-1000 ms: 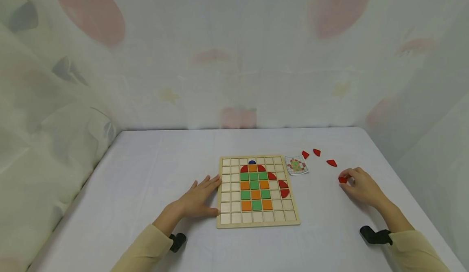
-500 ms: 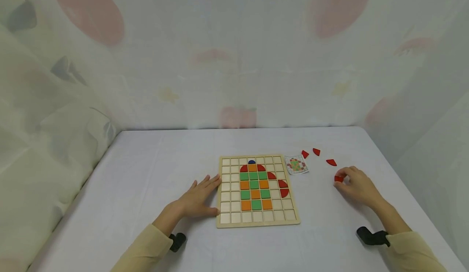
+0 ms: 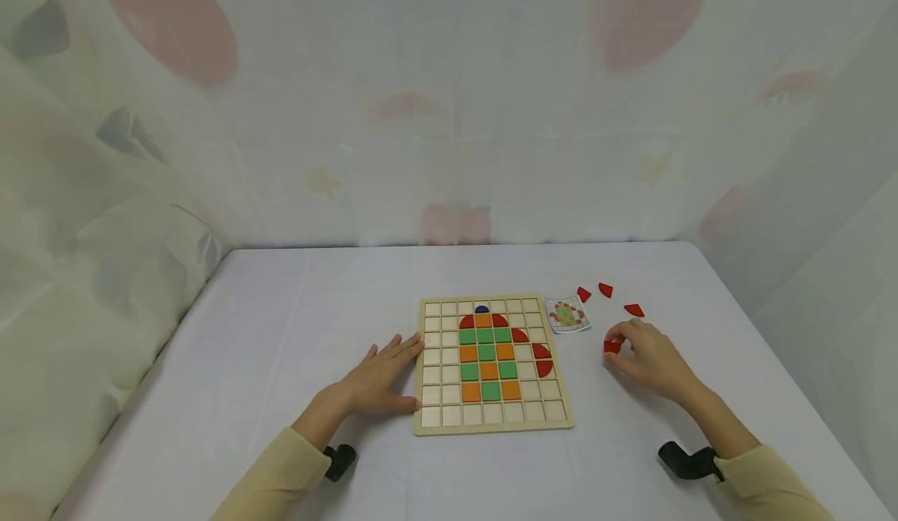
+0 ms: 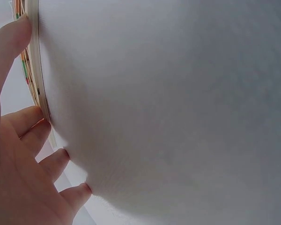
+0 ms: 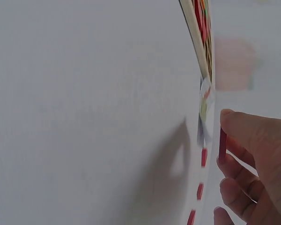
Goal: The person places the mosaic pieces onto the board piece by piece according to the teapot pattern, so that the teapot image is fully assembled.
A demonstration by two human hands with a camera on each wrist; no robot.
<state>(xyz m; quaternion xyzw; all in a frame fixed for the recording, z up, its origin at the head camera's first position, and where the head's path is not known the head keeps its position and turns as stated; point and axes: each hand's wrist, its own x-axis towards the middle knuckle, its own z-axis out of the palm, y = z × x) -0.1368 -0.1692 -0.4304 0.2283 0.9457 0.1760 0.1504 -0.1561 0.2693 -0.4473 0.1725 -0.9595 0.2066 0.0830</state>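
Observation:
A wooden grid board [image 3: 452, 419] lies on the table, with orange and green squares, red quarter-circle pieces and one blue piece set in its cells. My left hand [image 3: 379, 381] rests flat at the board's left edge, thumb and fingertips touching the frame, fingers spread. To the right of the board, my right hand [image 3: 648, 361] pinches a red piece [image 3: 613, 346] between thumb and fingers, held above the table. From the right wrist view this red piece [image 5: 223, 145] shows edge-on, so its outline is hidden there.
A small pattern card [image 3: 567, 315] lies against the board's upper right corner. Several loose red pieces [image 3: 634, 310] are scattered to the right of the card. The white-covered table [image 3: 316, 287] ends at a patterned cloth backdrop [image 3: 449, 115].
My right hand has moved left toward the board, carrying the red piece. My left hand and the board have stayed in place.

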